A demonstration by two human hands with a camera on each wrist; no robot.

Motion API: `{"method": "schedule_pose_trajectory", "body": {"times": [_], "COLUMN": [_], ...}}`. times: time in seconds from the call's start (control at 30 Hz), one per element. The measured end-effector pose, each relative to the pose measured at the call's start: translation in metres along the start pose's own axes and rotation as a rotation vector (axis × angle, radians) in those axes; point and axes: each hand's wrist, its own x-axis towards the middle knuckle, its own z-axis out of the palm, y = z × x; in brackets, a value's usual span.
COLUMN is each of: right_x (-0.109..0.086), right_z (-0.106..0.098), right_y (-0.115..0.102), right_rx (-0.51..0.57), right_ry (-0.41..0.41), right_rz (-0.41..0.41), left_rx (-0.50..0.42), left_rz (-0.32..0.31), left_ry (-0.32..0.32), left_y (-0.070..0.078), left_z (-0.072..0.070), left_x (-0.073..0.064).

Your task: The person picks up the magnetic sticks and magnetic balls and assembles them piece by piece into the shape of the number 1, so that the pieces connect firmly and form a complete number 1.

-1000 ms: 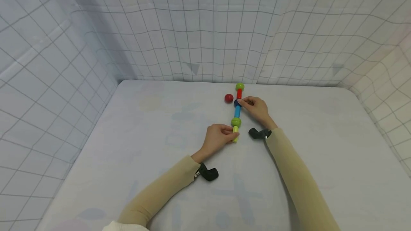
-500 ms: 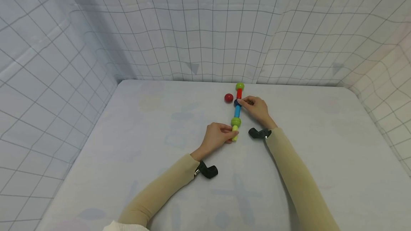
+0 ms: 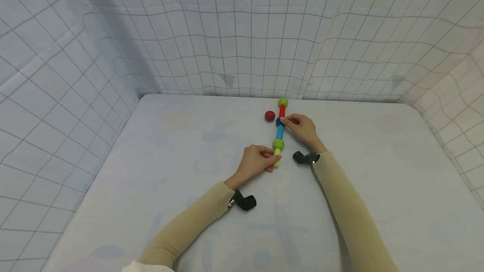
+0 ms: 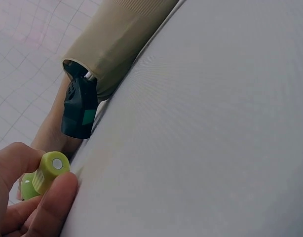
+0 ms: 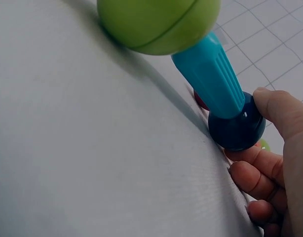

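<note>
A straight chain of toy rods and balls runs away from me on the table. Its near end is a yellow-green rod [image 3: 277, 152], pinched between the thumb and fingers of my left hand [image 3: 252, 163]. A silver disc shows on that rod's end in the left wrist view. Beyond it come a green ball [image 3: 277, 144], a light blue rod [image 5: 210, 74] and a dark blue ball [image 5: 235, 129]. My right hand [image 3: 303, 129] pinches the dark blue ball from the right. Past it are a red rod [image 3: 282, 111] and another green ball [image 3: 282, 102].
A loose red ball [image 3: 269, 116] lies left of the chain, near the dark blue ball. The white table [image 3: 170, 137] ends at a hanging grid-patterned cloth [image 3: 245, 45] at the back and sides. Black wrist devices [image 3: 243, 201] project from both sleeves.
The lower fingers of my left hand have shifted slightly to the left at the yellow-green rod. My right hand and the rest of the chain look practically still.
</note>
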Motion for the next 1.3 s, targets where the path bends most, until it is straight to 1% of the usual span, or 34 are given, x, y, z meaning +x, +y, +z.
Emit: {"method": "schedule_pose_trajectory", "body": {"times": [0.23, 0.57, 1.0, 1.3], "right_x": [-0.0016, -0.0034, -0.0023, -0.0036], "right_z": [-0.0012, -0.0016, 0.0002, -0.0002], "right_y": [-0.0028, -0.0038, -0.0004, -0.0034], "right_rx": [-0.009, -0.001, 0.013, 0.002], "right_ry": [-0.003, 0.001, 0.011, 0.024], "right_rz": [-0.001, -0.009, -0.015, -0.017], "left_rx": [-0.035, -0.026, 0.036, 0.045], "left_rz": [-0.005, -0.012, 0.008, 0.023], "left_ry": [-0.01, -0.012, -0.011, -0.012], "left_y": [0.0014, 0.0034, 0.0047, 0.005], "left_z": [0.0004, 0.0007, 0.002, 0.0011], "left_x": [-0.0013, -0.0024, -0.0032, -0.0035]}}
